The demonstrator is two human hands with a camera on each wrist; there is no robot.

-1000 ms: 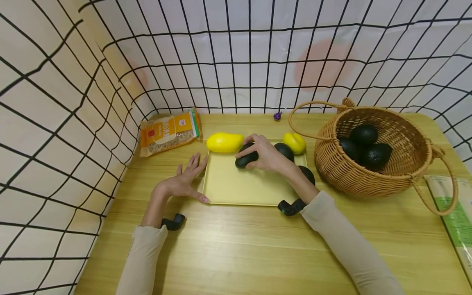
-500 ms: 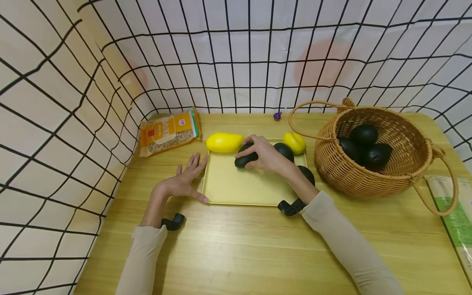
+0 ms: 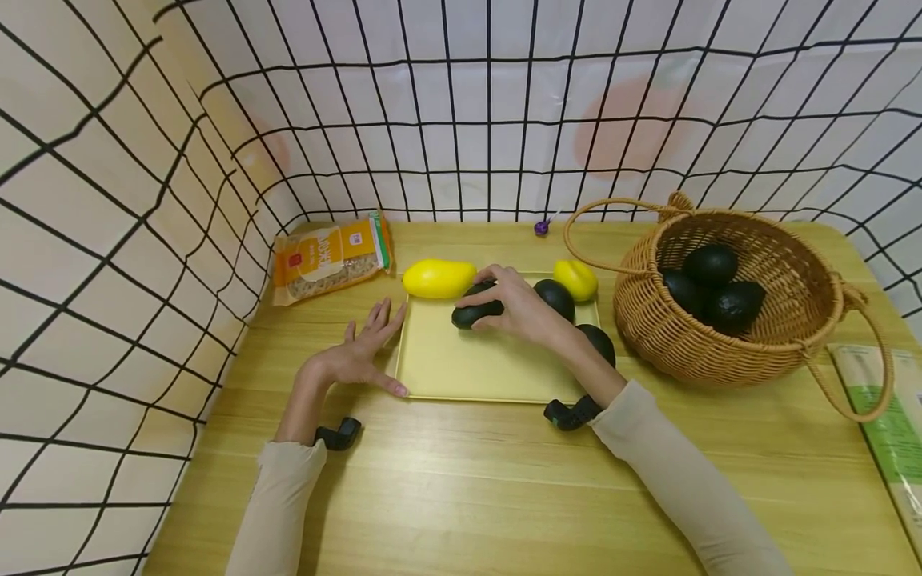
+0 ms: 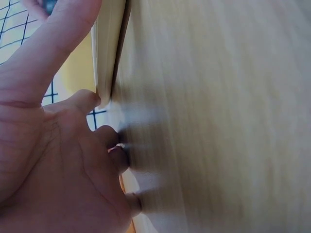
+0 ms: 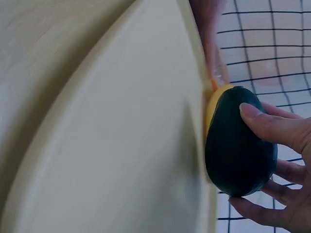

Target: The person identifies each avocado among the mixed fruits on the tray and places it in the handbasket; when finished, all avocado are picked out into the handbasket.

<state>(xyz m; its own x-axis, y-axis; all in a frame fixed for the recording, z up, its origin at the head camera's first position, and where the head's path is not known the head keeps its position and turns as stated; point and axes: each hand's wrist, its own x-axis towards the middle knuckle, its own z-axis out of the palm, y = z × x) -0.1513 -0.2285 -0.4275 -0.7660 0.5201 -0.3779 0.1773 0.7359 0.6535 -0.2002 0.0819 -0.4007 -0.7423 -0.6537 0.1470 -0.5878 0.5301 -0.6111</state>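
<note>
On the pale wooden table (image 3: 446, 480), the left hand (image 3: 358, 358) spreads its fingers beside a rectangular yellow tray (image 3: 461, 360), over which the right hand (image 3: 515, 306) pinches a dark-green avocado (image 5: 240, 150)

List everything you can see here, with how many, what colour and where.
Table: 1, wood-toned, across the scene
Tray: 1, pale yellow, mid-table
Mango: 1, yellow, tray's far-left corner
Rounder fruit: 1, yellow, tray's far-right corner
Basket: 1, brown, right
Basket avocados: 3, near-black, inside basket
Other avocados: 2, near-black, tray's right side
Held avocado: 1, dark green, in right hand
Packet: 1, orange, back left
Lollipop-like item: 1, purple, back edge
Flat bag: 1, green-white, far right
Grid: count unclear, black, behind and left
Wrist devices: 2, black, one per wrist
Sleeves: 2, beige, forearms
Left hand: 1, bare, tray's left edge
Right hand: 1, bare, gripping held avocado
</note>
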